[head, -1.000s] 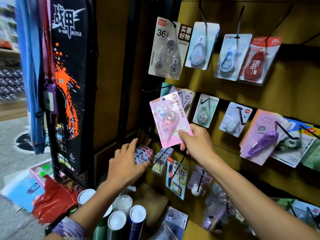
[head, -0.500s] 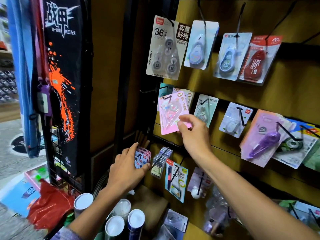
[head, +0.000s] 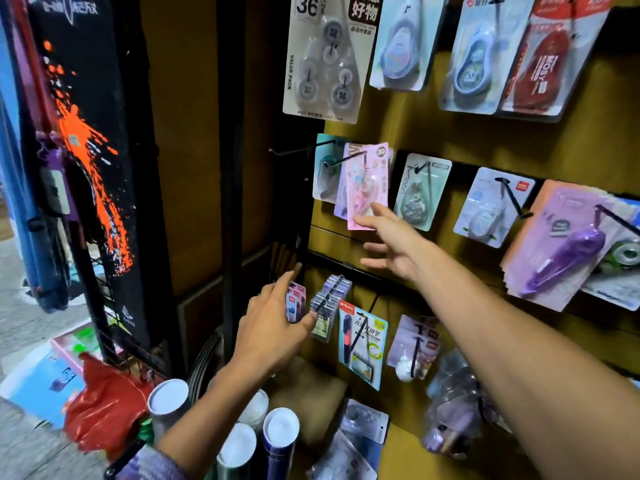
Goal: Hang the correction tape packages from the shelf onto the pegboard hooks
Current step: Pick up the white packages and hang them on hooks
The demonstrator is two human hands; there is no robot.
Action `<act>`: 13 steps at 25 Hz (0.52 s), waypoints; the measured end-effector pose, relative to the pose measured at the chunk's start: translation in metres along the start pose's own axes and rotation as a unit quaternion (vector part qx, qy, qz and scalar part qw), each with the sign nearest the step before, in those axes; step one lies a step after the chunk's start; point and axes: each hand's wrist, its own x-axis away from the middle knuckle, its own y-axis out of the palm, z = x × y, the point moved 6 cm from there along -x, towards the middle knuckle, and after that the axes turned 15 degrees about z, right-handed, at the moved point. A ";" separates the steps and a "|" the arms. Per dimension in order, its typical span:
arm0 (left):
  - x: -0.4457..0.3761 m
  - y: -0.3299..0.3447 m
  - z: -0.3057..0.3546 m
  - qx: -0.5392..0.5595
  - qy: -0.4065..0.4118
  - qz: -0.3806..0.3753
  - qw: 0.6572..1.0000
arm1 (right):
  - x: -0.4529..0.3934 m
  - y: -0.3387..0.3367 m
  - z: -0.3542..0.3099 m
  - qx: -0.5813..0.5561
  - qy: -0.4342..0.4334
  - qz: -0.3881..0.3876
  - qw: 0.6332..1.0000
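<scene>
The pink package (head: 367, 188) hangs on its hook (head: 343, 160), so the right hand (head: 391, 247) is spread open and holds nothing, while the left hand (head: 273, 327), fingers extended, touches the small packs (head: 296, 303) below.

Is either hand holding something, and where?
Right hand holds nothing; the pink package hangs on its hook. Left hand rests on small packs, grip unclear.

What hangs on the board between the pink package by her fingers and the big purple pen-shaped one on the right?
Two carded tapes, in the head view: a teal-topped package and a pale blue package.
</scene>
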 end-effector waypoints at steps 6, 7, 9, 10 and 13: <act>0.031 0.003 0.017 0.029 -0.010 -0.017 0.999 | 0.058 -0.065 0.066 0.075 -0.067 0.055 0.993; 0.040 0.005 0.021 0.037 -0.010 -0.027 0.999 | 0.076 -0.077 0.080 0.104 -0.105 0.055 0.988; 0.058 0.006 0.025 0.050 -0.017 -0.040 0.998 | 0.120 -0.094 0.113 0.138 -0.152 0.021 0.978; 0.068 0.009 0.024 0.047 -0.022 -0.046 0.998 | 0.142 -0.101 0.134 0.151 -0.163 -0.003 0.975; 0.103 0.021 0.014 0.020 -0.047 -0.074 0.996 | 0.196 -0.118 0.200 0.244 -0.205 -0.072 0.945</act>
